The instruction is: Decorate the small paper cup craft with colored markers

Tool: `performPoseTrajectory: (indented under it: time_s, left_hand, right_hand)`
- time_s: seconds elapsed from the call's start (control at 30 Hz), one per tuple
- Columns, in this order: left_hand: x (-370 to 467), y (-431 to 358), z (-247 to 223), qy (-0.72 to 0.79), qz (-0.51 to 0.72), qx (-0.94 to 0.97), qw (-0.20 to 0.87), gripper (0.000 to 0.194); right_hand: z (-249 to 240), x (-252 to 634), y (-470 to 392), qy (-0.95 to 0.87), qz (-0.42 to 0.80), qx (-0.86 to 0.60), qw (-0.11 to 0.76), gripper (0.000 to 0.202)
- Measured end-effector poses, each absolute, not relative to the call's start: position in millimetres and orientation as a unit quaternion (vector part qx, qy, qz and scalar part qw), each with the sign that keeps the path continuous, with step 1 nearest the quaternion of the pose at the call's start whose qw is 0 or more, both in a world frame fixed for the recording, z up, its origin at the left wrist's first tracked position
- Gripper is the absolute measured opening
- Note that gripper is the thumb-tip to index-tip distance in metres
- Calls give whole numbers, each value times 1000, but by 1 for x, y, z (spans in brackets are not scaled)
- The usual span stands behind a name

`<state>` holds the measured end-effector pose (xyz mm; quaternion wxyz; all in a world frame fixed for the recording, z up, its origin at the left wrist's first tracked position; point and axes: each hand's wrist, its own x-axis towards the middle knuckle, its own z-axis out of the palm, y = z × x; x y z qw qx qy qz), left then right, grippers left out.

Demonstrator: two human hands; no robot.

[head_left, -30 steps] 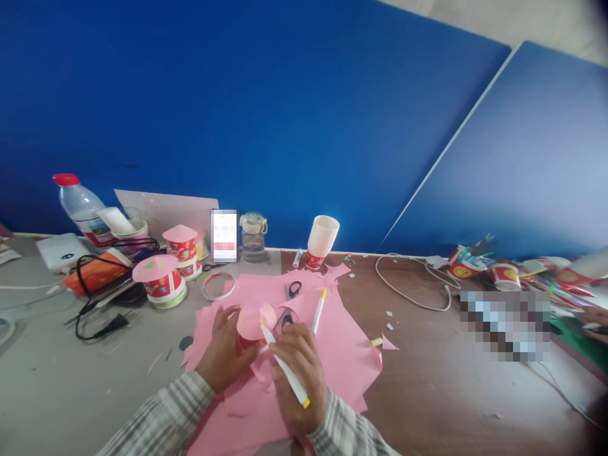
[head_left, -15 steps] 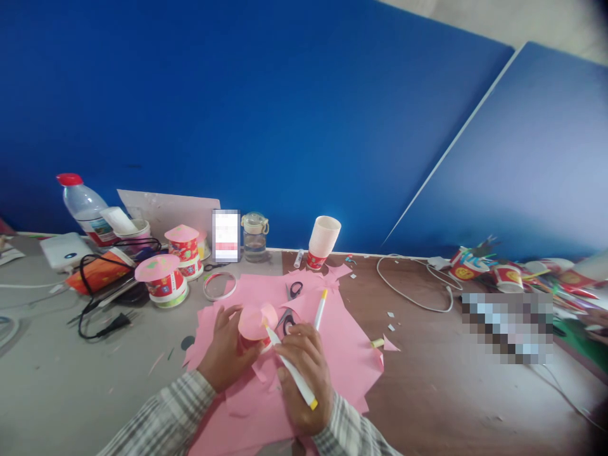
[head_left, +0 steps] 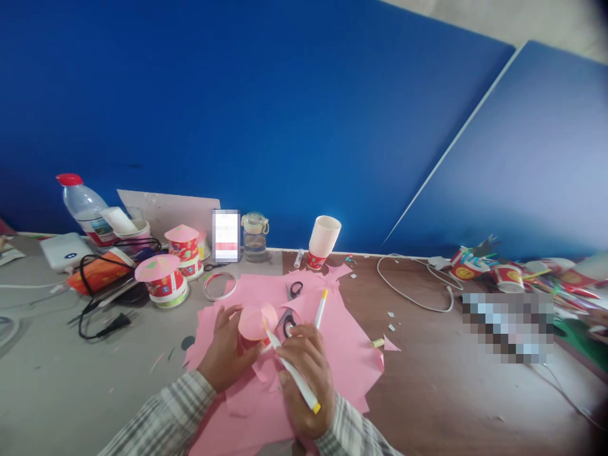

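My left hand (head_left: 227,356) is curled around a small paper cup topped by a pink paper cone (head_left: 253,322); most of the cup is hidden. Pinched in my right hand (head_left: 311,367) is a white marker (head_left: 295,379) with a yellow end, its tip at the right side of the cone. Beneath both hands lie overlapping sheets of pink paper (head_left: 349,370). One pair of scissors (head_left: 296,289) rests behind the cone, and another pair (head_left: 289,324) is partly covered by my right hand. A second marker (head_left: 321,309) lies just beyond my fingers.
Two decorated cups with pink tops (head_left: 167,286) stand at the left, near a black plug cable (head_left: 114,324). A tape roll (head_left: 220,286), a glass jar (head_left: 255,237) and stacked paper cups (head_left: 325,239) sit further back. A white cable (head_left: 413,297) curls at the right.
The marker's rear end and my right hand have shifted slightly to the right and down. My left hand and the cup stay where they were.
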<state>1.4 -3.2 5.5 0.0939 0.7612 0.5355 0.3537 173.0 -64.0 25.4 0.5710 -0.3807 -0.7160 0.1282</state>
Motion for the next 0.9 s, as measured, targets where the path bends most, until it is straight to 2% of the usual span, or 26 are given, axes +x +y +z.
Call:
performPoseTrajectory:
  time_s: [0.23, 0.67, 0.9]
  left_hand:
    - [2, -3, 5, 532, 360, 760, 96, 56]
    - [1, -3, 5, 528, 356, 765, 94, 53]
    - [1, -3, 6, 534, 349, 763, 104, 52]
  right_hand:
    - [26, 177, -67, -708, 130, -391, 574, 20]
    - [26, 171, -62, -738, 121, -367, 553, 26]
    - [22, 175, -65, -709, 130, -384, 578, 21]
